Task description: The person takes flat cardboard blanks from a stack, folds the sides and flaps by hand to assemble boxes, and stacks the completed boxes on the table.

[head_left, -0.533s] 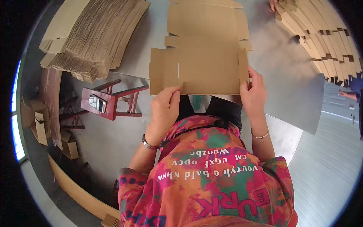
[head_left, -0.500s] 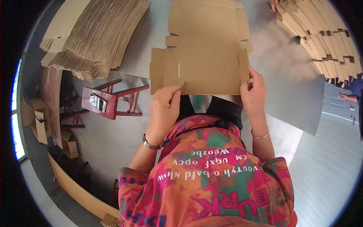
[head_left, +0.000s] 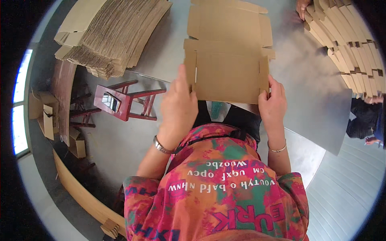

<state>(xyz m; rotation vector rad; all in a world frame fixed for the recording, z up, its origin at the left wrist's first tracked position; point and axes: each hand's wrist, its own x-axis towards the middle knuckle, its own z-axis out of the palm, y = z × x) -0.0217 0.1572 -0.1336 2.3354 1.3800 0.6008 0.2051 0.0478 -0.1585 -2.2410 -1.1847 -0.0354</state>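
A flat brown cardboard box blank (head_left: 227, 52) lies on the grey metal table (head_left: 313, 100) in front of me. Its near panel is folded up toward me. My left hand (head_left: 179, 106) grips the blank's near left corner, thumb up along the edge. At the near right corner, my right hand (head_left: 272, 102) pinches the same panel. Both hands hold the cardboard at the table's near edge.
A tall stack of flat cardboard blanks (head_left: 108, 36) lies at the table's left. Another fanned stack (head_left: 354, 48) sits at the right, with another person's hand (head_left: 302, 8) at its far end. A red wooden stool (head_left: 120, 102) stands on the floor left of me.
The near panel of the blank has been folded up further, and my left hand has shifted up along its left edge.
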